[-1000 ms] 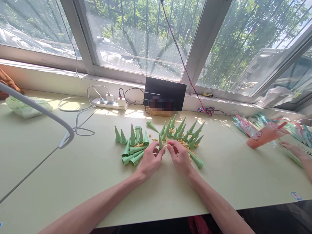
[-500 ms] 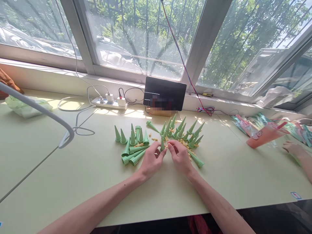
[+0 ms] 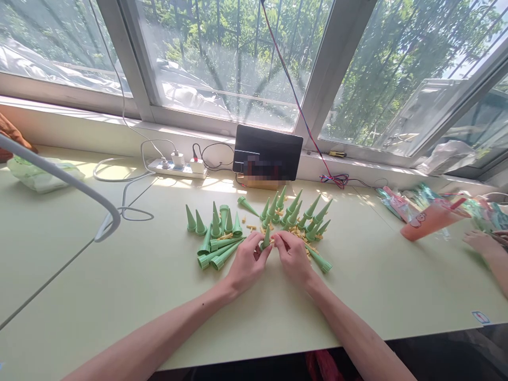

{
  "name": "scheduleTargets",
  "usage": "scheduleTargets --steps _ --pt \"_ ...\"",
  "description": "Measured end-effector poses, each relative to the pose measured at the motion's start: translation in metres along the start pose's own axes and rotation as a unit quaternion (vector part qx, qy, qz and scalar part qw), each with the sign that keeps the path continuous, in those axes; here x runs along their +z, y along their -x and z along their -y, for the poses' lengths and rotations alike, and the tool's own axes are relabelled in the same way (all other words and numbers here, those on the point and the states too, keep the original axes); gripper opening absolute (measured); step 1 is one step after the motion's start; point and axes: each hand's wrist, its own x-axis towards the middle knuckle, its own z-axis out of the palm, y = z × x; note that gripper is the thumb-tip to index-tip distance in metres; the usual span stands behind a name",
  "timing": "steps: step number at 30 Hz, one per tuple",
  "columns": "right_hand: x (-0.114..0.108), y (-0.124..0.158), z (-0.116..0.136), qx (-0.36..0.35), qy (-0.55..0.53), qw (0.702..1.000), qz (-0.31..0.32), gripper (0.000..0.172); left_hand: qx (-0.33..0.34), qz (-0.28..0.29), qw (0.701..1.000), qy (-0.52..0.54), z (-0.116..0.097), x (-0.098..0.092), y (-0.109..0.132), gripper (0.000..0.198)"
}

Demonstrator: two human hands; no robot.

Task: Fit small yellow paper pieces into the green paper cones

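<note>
Item one: green cone [image 3: 266, 238], upright at centre frame, pinched between thumb and fingertips of my left hand [image 3: 246, 262]. My right hand [image 3: 294, 258] closes its fingertips on the cone's base from the right; I cannot tell whether they also hold something small.

Standing cones [image 3: 301, 214]: clustered just above my hands, more at centre left.

Lying cones [image 3: 218, 254]: beside my left hand.

Yellow pieces [image 3: 251, 227]: loose on the surface [image 3: 119, 275] among the cones.

Orange pouch [image 3: 432, 219]: right of frame, contents not discernible, near another person's hand [image 3: 481, 242].

Plastic bag [image 3: 39, 174]: upper left, contents unclear.
</note>
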Motion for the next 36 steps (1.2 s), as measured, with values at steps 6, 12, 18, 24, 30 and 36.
scheduleTargets --steps 6,12,18,24,30,36 --pt "-0.0006 -0.0005 -0.0029 -0.002 0.020 1.000 0.001 0.032 0.016 0.019 0.999 -0.021 0.0001 0.0015 0.0011 0.015" --pt "-0.0015 -0.0003 -0.0033 -0.005 0.043 0.999 0.009 0.031 0.016 0.035 0.999 -0.037 0.0010 0.0017 0.0014 0.011" --pt "-0.0012 0.0000 -0.0025 -0.004 0.054 0.999 0.006 0.033 0.023 0.049 0.998 -0.041 -0.0004 -0.0006 0.0005 0.012" --pt "-0.0014 0.0009 -0.0028 0.005 0.047 0.999 0.010 0.032 0.053 0.062 0.996 -0.045 0.0000 -0.0019 0.0003 0.013" --pt "-0.0021 0.0010 -0.0023 0.008 0.042 0.999 0.015 0.027 0.065 0.078 0.994 -0.045 0.0001 -0.0032 0.0001 0.017" --pt "-0.0015 0.0004 -0.0005 0.010 0.038 0.999 0.009 0.031 0.034 0.054 0.997 -0.035 -0.0006 -0.0029 -0.0015 0.014"
